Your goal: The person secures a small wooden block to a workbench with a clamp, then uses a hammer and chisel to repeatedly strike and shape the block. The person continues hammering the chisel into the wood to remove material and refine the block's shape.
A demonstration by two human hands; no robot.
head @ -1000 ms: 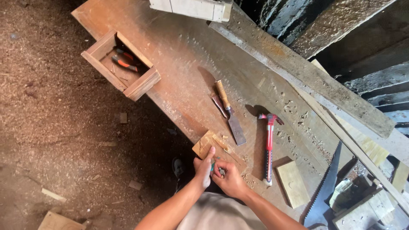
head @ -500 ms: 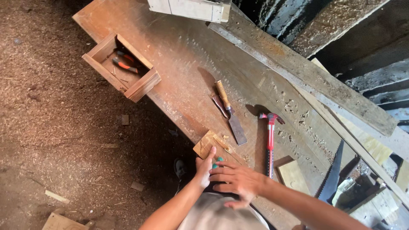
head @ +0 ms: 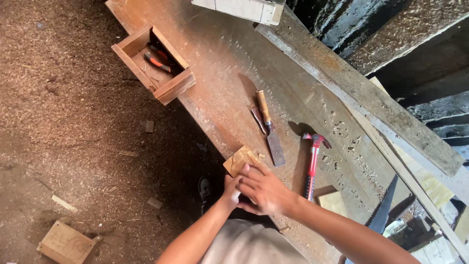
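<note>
Setting: a rough workshop with a sawdust-strewn floor (head: 63, 112) and a long, worn wooden tabletop (head: 220, 63) running from 11 o'clock to 5 o'clock
Wood block: a small flat pale block (head: 239, 160) lies at the near edge of the tabletop, just at 12 o'clock from both hands
Left hand: the left hand (head: 232, 189) rests against the block's near edge, fingers curled; I cannot tell whether it truly grips
Right hand: the right hand (head: 264, 189) lies over the left with fingers spread flat, open and holding nothing, its fingertips touching the block
Nearby: a wooden-handled chisel (head: 268, 128) lies just at 1 o'clock from the block, a red-handled hammer (head: 311, 164) at 3 o'clock, a saw (head: 383, 208) farther at 4 o'clock; an open wooden box (head: 151, 63) sits at 11 o'clock
Handling: the block looks light, stiff and dry, not fragile; its sawn faces should give grip, so pinching the two long edges seems best
Change: half a second ago the right hand hovered lower with fingers splayed; it has now moved up onto the left hand, while the block and tools have not shifted
</note>
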